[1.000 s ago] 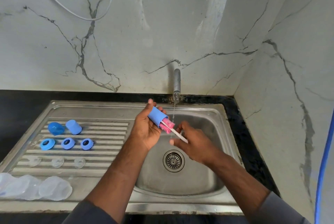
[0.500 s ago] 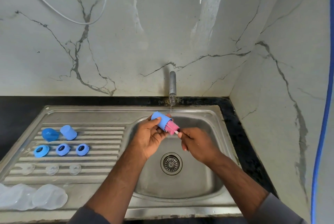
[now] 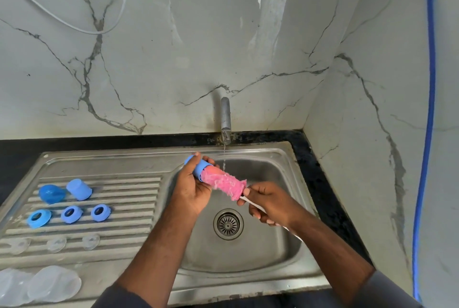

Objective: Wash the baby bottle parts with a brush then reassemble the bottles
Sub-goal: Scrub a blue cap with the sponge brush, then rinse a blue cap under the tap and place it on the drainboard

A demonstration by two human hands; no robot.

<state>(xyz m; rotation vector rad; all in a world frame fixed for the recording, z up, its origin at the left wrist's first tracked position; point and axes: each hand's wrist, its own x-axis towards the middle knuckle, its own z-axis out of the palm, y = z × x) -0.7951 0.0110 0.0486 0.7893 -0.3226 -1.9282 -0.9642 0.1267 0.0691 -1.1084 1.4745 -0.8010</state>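
Note:
My left hand (image 3: 192, 189) grips a blue bottle cap (image 3: 200, 170) over the sink basin (image 3: 260, 245), its open end facing right. My right hand (image 3: 269, 204) holds the white handle of a pink sponge brush (image 3: 224, 182). The brush head's far end sits in the cap and most of it shows outside. A thin stream of water falls from the tap (image 3: 225, 117) onto the brush. On the draining board (image 3: 139, 193) lie two more blue caps (image 3: 65, 192), three blue collar rings (image 3: 70, 214), three clear teats (image 3: 57, 243) and clear bottles (image 3: 53, 284).
The steel sink fills a corner between marble walls, with a black counter edge (image 3: 320, 176) around it. A drain strainer (image 3: 228, 224) sits in the basin floor. A blue hose (image 3: 426, 158) hangs down the right wall, and cables (image 3: 74, 27) loop across the upper left wall.
The pink brush head has been drawn out of the cap to the right, so much more of it shows. My right hand has shifted right and down along with it.

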